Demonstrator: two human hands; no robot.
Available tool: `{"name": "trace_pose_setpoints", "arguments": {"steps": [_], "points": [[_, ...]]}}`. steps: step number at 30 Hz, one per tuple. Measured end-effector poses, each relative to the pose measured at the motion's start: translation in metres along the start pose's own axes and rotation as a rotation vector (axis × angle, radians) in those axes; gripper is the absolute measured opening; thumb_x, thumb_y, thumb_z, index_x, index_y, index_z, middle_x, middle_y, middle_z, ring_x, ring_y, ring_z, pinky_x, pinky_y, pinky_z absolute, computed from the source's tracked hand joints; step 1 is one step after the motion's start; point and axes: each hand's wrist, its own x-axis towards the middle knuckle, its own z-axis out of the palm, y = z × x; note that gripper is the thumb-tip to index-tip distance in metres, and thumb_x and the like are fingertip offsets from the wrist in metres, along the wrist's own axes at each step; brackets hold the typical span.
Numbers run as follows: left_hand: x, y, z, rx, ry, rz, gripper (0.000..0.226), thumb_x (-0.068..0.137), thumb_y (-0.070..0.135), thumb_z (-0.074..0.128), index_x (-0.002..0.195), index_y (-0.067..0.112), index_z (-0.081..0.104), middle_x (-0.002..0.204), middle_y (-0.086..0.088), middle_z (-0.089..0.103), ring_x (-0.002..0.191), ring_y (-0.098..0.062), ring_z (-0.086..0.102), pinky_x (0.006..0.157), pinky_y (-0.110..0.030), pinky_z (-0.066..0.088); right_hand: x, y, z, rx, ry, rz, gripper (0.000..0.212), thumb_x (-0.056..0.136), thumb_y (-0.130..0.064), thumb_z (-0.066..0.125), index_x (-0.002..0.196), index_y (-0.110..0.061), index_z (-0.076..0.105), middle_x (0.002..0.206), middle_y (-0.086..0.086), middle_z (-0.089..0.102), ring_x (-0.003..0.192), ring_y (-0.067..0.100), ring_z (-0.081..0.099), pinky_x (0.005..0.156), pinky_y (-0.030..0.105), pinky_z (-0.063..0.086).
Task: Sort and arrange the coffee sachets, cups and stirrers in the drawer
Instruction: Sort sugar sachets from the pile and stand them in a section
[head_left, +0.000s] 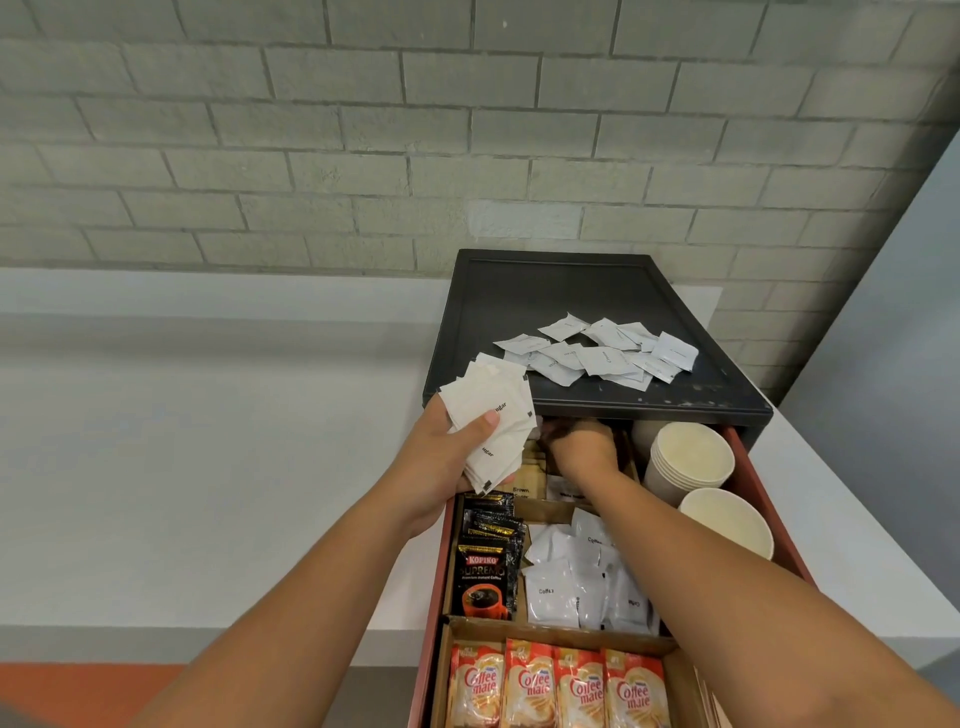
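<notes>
The left hand (453, 451) grasps a stack of white sugar sachets (498, 410) over the far left corner of the open drawer (769, 499), probably to keep one kind together. The right hand (582, 447) reaches into the far compartment under the black top (545, 291). I cannot tell if its fingers hold anything. The paper cups (691, 457) lie at the drawer's right side.

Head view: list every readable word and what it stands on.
"KOPIKO SUPREMO": black sachets.
"Coffee mate": red sachets.
"Coffe", cut off: white drawer sachets.
"ugar": sachet stack in left hand.
"Brown": brown sachets.
Loose sachets on black cabinet top: too small.
</notes>
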Motion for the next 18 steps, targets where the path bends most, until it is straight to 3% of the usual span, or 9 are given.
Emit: {"name": "trace_pose_setpoints", "arguments": {"steps": [3,7,10,14,18], "points": [[-0.001,0.000,0.001,0.000,0.003,0.002,0.037,0.097,0.020,0.060,0.128,0.035,0.048,0.119,0.010,0.064,0.091,-0.008,0.071,0.072,-0.038,0.061,0.002,0.002,0.001,-0.077,-0.160,-0.035,0.024,0.092,-0.012,0.059,0.112,-0.020,0.070,0.122,0.002,0.065,0.111,0.022,0.060,0.091,0.025,0.049],[-0.001,0.001,0.001,0.014,0.008,0.003,0.040,0.097,0.020,0.060,0.132,0.035,0.047,0.121,0.010,0.063,0.101,-0.014,0.068,0.080,-0.044,0.061,0.004,-0.004,0.001,-0.117,-0.230,-0.026,0.032,0.092,-0.007,0.059,0.121,-0.018,0.066,0.131,0.001,0.060,0.120,0.020,0.056,0.101,0.029,0.046],[-0.001,0.001,0.001,0.029,0.008,0.002,0.041,0.097,0.022,0.061,0.133,0.035,0.045,0.123,0.009,0.062,0.107,-0.016,0.065,0.082,-0.044,0.061,0.000,-0.010,0.001,-0.160,-0.179,-0.004,0.032,0.100,-0.016,0.045,0.129,-0.012,0.057,0.132,0.008,0.057,0.119,0.023,0.055,0.093,0.027,0.046],[-0.001,0.001,0.001,0.027,0.009,-0.002,0.040,0.098,0.021,0.060,0.132,0.035,0.046,0.123,0.008,0.062,0.106,-0.017,0.066,0.080,-0.042,0.061,0.001,-0.011,0.006,-0.197,-0.173,0.018,0.027,0.097,-0.021,0.052,0.119,-0.008,0.061,0.121,0.010,0.062,0.109,0.023,0.060,0.082,0.028,0.048],[0.000,0.002,0.001,0.035,0.009,-0.006,0.043,0.098,0.020,0.059,0.137,0.032,0.043,0.126,0.005,0.061,0.109,-0.019,0.064,0.082,-0.045,0.061,0.003,-0.011,0.008,-0.189,-0.186,0.061,0.023,0.097,-0.015,0.052,0.115,-0.005,0.061,0.117,0.013,0.062,0.105,0.024,0.061,0.082,0.028,0.050]]}}
